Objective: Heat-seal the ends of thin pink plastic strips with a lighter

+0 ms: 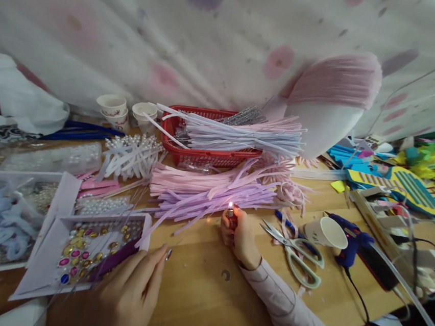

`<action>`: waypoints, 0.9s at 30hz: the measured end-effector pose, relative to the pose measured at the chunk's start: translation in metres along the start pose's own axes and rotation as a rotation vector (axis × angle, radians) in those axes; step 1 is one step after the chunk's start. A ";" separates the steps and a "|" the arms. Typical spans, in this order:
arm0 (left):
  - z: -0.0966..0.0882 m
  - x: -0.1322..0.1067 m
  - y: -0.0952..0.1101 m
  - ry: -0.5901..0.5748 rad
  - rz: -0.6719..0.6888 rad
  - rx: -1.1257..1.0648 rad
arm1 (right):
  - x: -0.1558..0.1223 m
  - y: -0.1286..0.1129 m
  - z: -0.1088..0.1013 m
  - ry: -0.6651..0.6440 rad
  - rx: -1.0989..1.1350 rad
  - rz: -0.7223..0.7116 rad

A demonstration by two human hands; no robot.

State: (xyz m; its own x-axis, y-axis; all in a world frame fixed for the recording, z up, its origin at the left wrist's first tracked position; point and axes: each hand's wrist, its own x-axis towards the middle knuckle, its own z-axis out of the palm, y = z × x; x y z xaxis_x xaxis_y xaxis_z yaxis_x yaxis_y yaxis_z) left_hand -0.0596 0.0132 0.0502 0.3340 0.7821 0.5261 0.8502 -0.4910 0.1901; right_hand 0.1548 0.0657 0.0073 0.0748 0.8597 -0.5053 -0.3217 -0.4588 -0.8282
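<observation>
My right hand (238,235) is closed around a red lighter (231,216) that burns with a small flame at its top, just in front of a heap of pink and lilac foam strips (215,191). My left hand (134,291) sits low at the near edge, fingers pinched together on a thin wire-like strand I can barely make out, which runs up toward the flame. It is next to an open box of coloured gems (85,253).
A red basket (202,156) holds white strips and silver tinsel. Scissors (297,252), a paper cup (326,232) and a blue glue gun (350,242) lie to the right, with cables and a power strip (382,214). Pearl trims and boxes fill the left.
</observation>
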 end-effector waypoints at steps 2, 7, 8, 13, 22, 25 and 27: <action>0.001 0.000 0.001 0.013 -0.011 0.008 | 0.000 0.000 -0.001 0.001 0.009 -0.006; 0.001 0.001 0.004 0.042 -0.004 0.033 | -0.001 0.001 -0.002 -0.002 0.010 -0.020; 0.001 0.001 0.005 0.041 -0.004 0.036 | -0.002 0.002 -0.002 -0.008 0.002 -0.035; 0.000 -0.001 0.005 0.007 -0.013 0.022 | -0.007 0.009 0.003 -0.065 -0.088 -0.133; 0.000 -0.003 0.000 -0.064 -0.011 -0.052 | -0.014 0.015 0.010 -0.111 -0.204 -0.177; 0.001 -0.002 0.002 -0.031 -0.009 -0.021 | -0.011 0.013 0.005 -0.098 -0.140 -0.145; 0.001 -0.001 0.004 0.004 -0.010 0.011 | -0.009 0.009 0.002 -0.083 -0.085 -0.116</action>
State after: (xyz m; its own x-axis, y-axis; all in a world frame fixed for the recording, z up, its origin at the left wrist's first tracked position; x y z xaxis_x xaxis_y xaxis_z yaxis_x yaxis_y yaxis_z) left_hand -0.0562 0.0115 0.0495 0.3239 0.7853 0.5277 0.8577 -0.4791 0.1865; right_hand 0.1497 0.0543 0.0051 0.0274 0.9219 -0.3864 -0.2338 -0.3699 -0.8992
